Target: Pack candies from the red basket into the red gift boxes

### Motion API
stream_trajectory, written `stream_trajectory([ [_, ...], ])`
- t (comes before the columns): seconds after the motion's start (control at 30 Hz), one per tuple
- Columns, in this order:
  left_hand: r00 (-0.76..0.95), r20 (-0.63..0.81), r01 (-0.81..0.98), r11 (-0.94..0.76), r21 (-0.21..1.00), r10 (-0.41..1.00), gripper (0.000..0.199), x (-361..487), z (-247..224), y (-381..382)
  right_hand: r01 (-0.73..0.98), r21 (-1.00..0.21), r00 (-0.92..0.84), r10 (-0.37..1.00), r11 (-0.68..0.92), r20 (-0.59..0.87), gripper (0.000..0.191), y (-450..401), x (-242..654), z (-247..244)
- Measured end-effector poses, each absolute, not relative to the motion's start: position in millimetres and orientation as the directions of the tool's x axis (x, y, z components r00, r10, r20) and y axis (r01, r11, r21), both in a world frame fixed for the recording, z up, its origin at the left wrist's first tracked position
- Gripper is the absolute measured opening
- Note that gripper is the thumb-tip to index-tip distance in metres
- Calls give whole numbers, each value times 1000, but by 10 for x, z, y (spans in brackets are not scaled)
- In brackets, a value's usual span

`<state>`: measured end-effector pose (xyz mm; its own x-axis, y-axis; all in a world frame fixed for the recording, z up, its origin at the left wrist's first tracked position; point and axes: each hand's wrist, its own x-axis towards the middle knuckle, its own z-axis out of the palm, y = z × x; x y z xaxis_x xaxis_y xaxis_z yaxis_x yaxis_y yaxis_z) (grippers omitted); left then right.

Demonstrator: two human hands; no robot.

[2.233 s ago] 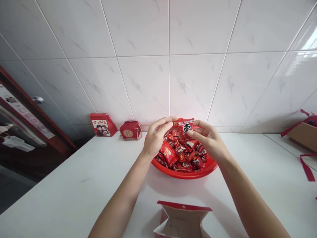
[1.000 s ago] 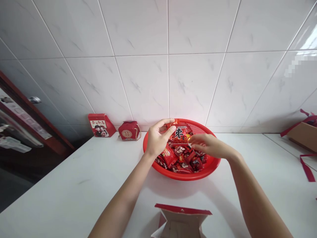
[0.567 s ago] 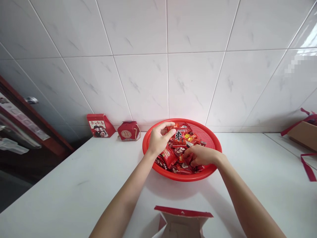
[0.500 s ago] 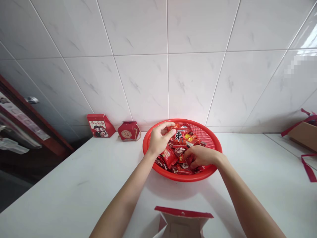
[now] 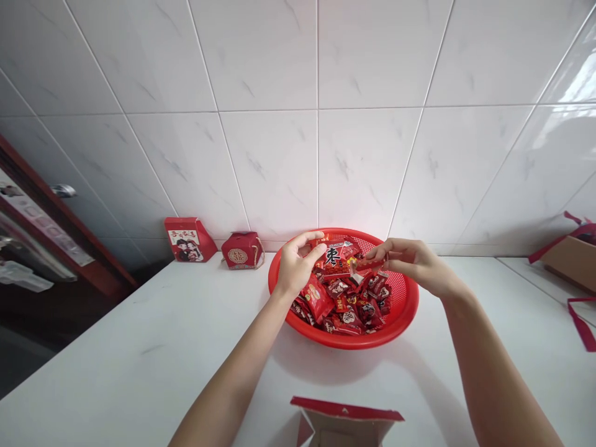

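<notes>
Behind everything rises a tiled wall (image 5: 261, 167), pale with faint grey veining, and a white surface (image 5: 186, 347) runs along its foot, with a dark red door frame (image 5: 93, 248) off to the left. On the surface, near the wall, sits a wide red plastic basket (image 5: 354, 341) with perforated sides, part-filled with a loose heap of glossy wrapped sweets (image 5: 344, 304). Closer to the viewer stands an open carton (image 5: 347, 408), red outside and grey-brown within, cut off by the lower edge. A brown box (image 5: 570, 264) shows at far right; left of the basket stand a red picture box (image 5: 189, 242) and a smaller red box with a cord handle (image 5: 239, 251). Both hands are over the basket. The left hand (image 5: 293, 268) has its thumb and forefinger a little apart, and a black-lettered packet (image 5: 336, 259) lies just beyond the thumb tip, seemingly gripped at its edge, though the hand hides the hold. This packet is flat and red, with one bold black character on its front. Opposite, the right hand (image 5: 419, 264) has its fingers nearly closed, pinching a small red packet (image 5: 371, 263) that juts from the fingertips towards the lettered one, narrow and shiny.
</notes>
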<state>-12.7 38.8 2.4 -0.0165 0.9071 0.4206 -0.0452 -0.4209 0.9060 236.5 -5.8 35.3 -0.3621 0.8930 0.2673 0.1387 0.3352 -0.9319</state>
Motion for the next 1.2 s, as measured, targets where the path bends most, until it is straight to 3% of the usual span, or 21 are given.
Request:
stream_trajectory([
  [0.2,32,399,-47,-398,916,916,31,-128,25,373,109,-916,-186,913,387,364,17,-43,2418,363],
  [0.5,187,409,-24,-412,911,893,29,-120,44,317,34,-913,-129,907,408,400,22,28,2340,269],
  [0.63,202,412,-40,-413,910,889,30,-116,50,309,21,-906,-164,895,423,414,26,47,2278,242],
  [0.87,281,400,-52,-402,914,872,15,-110,64,298,23,-917,-193,902,398,386,31,45,2211,228],
  [1.2,310,411,-37,-421,906,857,33,-85,59,297,71,-937,-305,902,341,305,34,48,2124,224],
])
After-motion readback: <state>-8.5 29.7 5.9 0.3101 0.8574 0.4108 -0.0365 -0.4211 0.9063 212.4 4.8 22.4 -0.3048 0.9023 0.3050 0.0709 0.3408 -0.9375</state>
